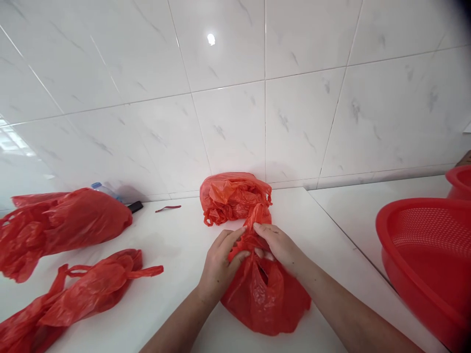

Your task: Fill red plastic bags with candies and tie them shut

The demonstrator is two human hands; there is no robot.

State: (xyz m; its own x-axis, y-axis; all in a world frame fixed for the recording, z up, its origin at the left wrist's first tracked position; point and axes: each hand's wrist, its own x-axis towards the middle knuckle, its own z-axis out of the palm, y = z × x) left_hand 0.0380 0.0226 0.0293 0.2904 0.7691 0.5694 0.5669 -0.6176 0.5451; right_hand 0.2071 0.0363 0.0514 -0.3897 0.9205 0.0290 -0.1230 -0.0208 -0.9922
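In the head view, a red plastic bag (270, 304) lies on the white table in front of me, its wide lower part spread towards me. My left hand (222, 257) grips the bag's gathered upper part from the left, thumb and fingers closed on the film. From the right, my right hand (275, 245) pinches the same gathered part, some of its fingers hidden in the folds. A small dark gap shows in the bag just below my hands. Right behind it, against the wall, sits a bundled red plastic bag (235, 191).
At left lie a full-looking red bag (88, 215) and a crumpled red bag (91, 289) with handles. Near the wall are a bottle (105, 189), a black object (136, 206) and a thin red strip (168, 208). A red plastic basket (405, 255) stands at right.
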